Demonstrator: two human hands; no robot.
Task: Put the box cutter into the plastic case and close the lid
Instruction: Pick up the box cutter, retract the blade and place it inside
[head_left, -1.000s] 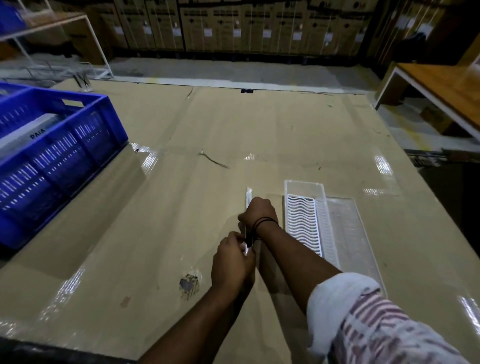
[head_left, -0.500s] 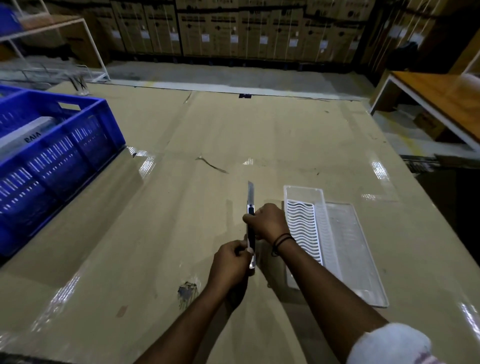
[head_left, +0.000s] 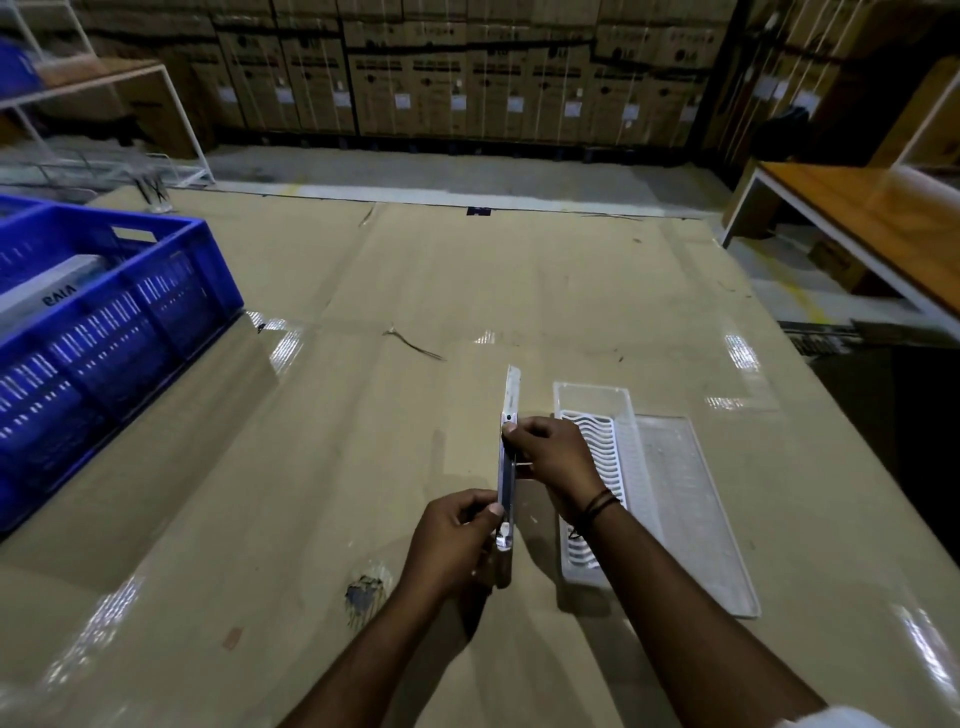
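A slim grey box cutter (head_left: 507, 457) is held above the table, its length pointing away from me, with the blade end extended at the far tip. My left hand (head_left: 451, 545) grips its near end. My right hand (head_left: 553, 460) pinches its middle from the right side. Just to the right, the clear plastic case (head_left: 592, 400) lies open on the table, with a white ribbed insert inside it. Its transparent lid (head_left: 691, 514) lies flat beside it on the right. My right wrist covers part of the case.
A blue plastic crate (head_left: 104, 332) stands at the left with a white box inside. The table is covered in taped cardboard (head_left: 363, 467), with a torn spot (head_left: 365, 595) near my left hand. An orange-topped bench (head_left: 883, 218) stands at the far right. Stacked cartons line the back wall.
Both hands have lifted the box cutter slightly and more of its far end now sticks out past my right hand. My right hand has slid nearer along the handle.
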